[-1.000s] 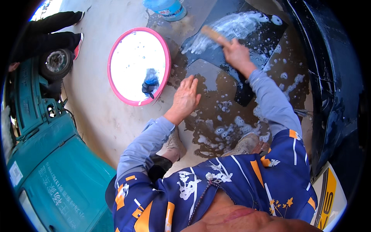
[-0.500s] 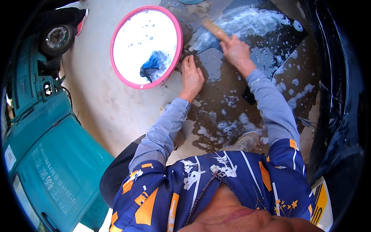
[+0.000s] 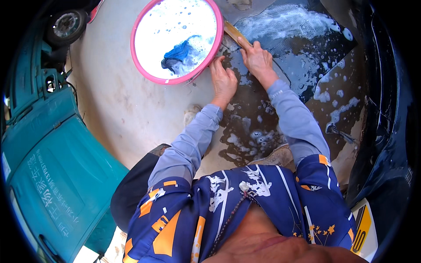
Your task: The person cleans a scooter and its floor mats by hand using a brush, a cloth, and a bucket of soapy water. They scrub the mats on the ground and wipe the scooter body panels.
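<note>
My right hand (image 3: pixel 259 63) is closed around the end of a wooden scrub brush (image 3: pixel 237 33). Its far end reaches the pink bucket's side, and its bristles do not show. Beyond that hand lies a dark, textured floor mat (image 3: pixel 302 48), wet and streaked with white foam. Low beside the bucket is my left hand (image 3: pixel 224 84), fingers bent and drawn together; whatever they grip is hidden. The pink bucket (image 3: pixel 136 48) is filled with white suds, and a blue cloth (image 3: pixel 177 53) floats in it.
A teal vehicle (image 3: pixel 66 171) with a wheel (image 3: pixel 66 26) stands at the left. Dark glossy car bodywork (image 3: pixel 388 118) rises along the right. Foam patches (image 3: pixel 263 138) lie on the wet ground near my shoe (image 3: pixel 278 157).
The brush and my right hand have shifted left, off the foamy part of the mat to the bucket's side. My left hand's fingers are more bent. The whole view has shifted slightly.
</note>
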The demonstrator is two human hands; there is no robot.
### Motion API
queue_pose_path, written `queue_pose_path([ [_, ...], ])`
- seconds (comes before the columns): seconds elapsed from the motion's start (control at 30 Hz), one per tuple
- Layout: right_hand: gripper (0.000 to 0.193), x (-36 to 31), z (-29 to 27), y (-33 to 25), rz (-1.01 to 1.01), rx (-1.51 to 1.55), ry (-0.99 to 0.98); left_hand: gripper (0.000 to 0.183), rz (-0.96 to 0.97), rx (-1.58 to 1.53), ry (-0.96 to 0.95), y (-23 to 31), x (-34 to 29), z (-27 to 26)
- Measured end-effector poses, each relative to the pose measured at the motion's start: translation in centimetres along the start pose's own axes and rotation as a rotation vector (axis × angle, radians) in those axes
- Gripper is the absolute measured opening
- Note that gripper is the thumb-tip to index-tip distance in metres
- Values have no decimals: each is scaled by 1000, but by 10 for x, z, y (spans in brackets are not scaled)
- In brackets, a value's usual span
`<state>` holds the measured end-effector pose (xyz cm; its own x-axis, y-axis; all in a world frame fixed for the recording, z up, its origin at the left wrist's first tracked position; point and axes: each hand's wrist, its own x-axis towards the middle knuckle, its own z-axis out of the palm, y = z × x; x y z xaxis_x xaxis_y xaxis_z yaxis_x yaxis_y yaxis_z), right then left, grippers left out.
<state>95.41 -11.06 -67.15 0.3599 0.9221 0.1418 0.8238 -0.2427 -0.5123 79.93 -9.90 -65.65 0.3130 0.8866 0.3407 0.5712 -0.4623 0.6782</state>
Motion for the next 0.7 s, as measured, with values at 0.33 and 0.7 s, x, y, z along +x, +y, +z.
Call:
queue_pose_path([
  [0.33, 47, -16, -4, -4, -32, -26, -7, 37, -116, -91, 81, 15, -2, 6],
  [0.7, 48, 1, -12, -1, -28, -73, 2, 26, -19, -196, 17, 47, -8, 11],
])
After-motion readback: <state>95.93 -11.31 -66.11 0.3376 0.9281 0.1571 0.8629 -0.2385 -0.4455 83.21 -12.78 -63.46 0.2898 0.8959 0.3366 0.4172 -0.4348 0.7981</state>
